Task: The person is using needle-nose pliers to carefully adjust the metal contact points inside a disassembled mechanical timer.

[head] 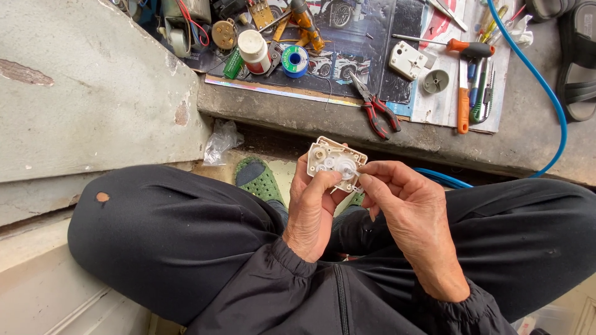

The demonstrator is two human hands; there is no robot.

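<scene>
My left hand (312,209) holds a small cream plastic gearbox (335,162), open on top with white gears showing, above my lap. My right hand (406,211) pinches at the gearbox's right edge with thumb and forefinger, touching one of the white gears. A matching cream cover (408,60) and a grey round part (436,80) lie on the step in front of me.
On the concrete step lie red-handled pliers (376,108), an orange screwdriver (462,48), a solder spool (295,60), a white bottle (254,51) and several other tools. A blue hose (546,93) curves at right. A green sandal (259,180) and a plastic bag (222,140) sit below.
</scene>
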